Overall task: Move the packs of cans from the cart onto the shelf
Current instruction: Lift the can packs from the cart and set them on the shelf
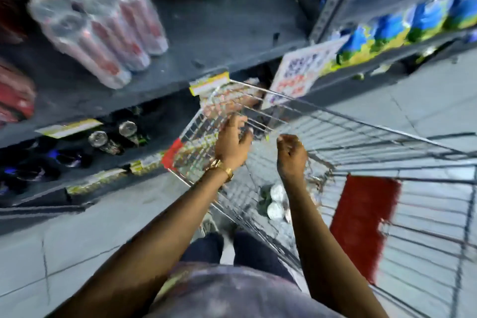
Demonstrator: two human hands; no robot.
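Cans (pixel 275 200) in cart (pixel 361 126) beneath left hand (pixel 233 143), grip released; right hand (pixel 291 153) clenched, empty.

Silver wire cart (pixel 335 121) with a red corner guard (pixel 172 150) at its near-left corner and a red panel (pixel 364 224) on its right side, white-topped cans (pixel 276 201) down in the basket. On the dark grey shelf (pixel 219 33) a clear-wrapped pack of cans (pixel 103 31) shows red and white, with yellow-and-white price labels (pixel 209 82) along the front edge. A gold watch (pixel 222 166) is on the wrist, and blue-and-yellow bags (pixel 402 31) fill the rack at the right.
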